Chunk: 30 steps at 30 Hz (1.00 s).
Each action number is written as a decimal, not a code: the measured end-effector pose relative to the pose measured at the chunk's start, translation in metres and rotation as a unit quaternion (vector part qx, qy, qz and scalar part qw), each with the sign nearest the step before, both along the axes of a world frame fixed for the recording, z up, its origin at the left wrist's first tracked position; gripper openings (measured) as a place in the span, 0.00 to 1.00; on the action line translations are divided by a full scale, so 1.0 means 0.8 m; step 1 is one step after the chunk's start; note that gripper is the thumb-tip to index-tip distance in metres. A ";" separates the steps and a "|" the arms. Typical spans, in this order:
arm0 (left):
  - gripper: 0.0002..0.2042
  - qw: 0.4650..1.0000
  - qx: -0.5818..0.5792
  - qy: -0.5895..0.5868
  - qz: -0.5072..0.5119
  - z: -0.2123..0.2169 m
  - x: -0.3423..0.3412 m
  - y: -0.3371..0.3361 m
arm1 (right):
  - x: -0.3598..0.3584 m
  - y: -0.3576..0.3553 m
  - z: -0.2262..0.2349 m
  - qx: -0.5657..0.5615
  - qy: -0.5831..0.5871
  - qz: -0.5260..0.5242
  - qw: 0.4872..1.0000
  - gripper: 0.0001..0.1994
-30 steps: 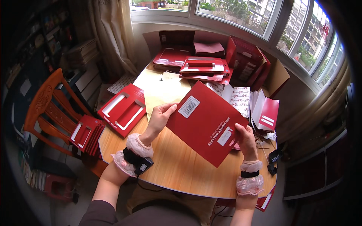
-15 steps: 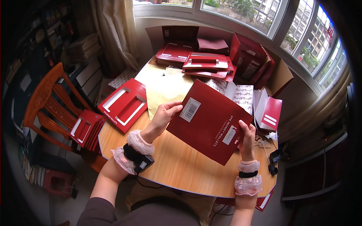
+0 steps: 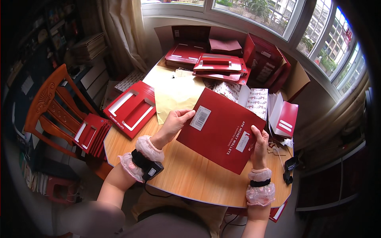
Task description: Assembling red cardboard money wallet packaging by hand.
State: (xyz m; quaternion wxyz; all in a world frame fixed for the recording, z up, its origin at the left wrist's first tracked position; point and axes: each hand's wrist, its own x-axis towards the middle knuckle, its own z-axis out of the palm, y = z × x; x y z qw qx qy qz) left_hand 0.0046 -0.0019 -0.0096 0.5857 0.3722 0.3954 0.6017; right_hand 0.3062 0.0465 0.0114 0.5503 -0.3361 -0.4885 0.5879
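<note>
A flat red cardboard packet (image 3: pixel 218 137), with a white barcode label near its left edge and a pale sticker toward its right, is held up above the table between both my hands. My left hand (image 3: pixel 174 126) pinches its left edge, thumb on the near face beside the barcode label. On the right edge, my right hand (image 3: pixel 259 144) grips with the thumb over the face, while its other fingers are mostly hidden behind. Ruffled pink cuffs with black bands circle both wrists; a small black device (image 3: pixel 152 171) sits on the left one.
A wooden table (image 3: pixel 178 174) holds a yellowish sheet (image 3: pixel 174 95), red cardboard frames with cut-out windows (image 3: pixel 133 108), stacked red sleeves (image 3: pixel 220 63) and patterned white envelopes (image 3: pixel 256 101). Open boxes (image 3: pixel 266 55) stand by the window. More red sleeves (image 3: pixel 92 135) lie on a wooden chair (image 3: pixel 49 103).
The red packet has dipped slightly at its top corner, with both hands keeping the same grip. Otherwise the view has shifted only a little.
</note>
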 end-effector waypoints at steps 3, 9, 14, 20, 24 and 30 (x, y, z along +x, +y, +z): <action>0.15 0.998 -0.022 -0.005 -0.058 -0.009 -0.002 0.002 | 0.007 0.009 -0.011 -0.009 0.014 -0.029 0.999 0.08; 0.17 0.989 -0.032 -0.092 -0.109 -0.007 0.001 0.000 | 0.007 0.014 -0.018 -0.026 0.033 -0.063 0.997 0.08; 0.17 0.992 -0.042 -0.070 -0.097 -0.012 -0.002 0.002 | 0.021 0.020 -0.027 -0.032 -0.025 -0.041 0.998 0.08; 0.14 0.996 -0.049 -0.036 -0.070 -0.010 0.000 0.001 | 0.007 0.013 -0.023 -0.021 0.013 -0.033 0.999 0.08; 0.14 0.997 -0.053 -0.015 -0.050 -0.015 0.000 0.002 | -0.001 0.009 -0.021 -0.017 0.028 -0.032 0.999 0.08; 0.15 0.994 -0.029 -0.070 -0.084 -0.022 0.000 0.005 | 0.004 0.013 -0.030 -0.010 0.018 -0.069 0.997 0.09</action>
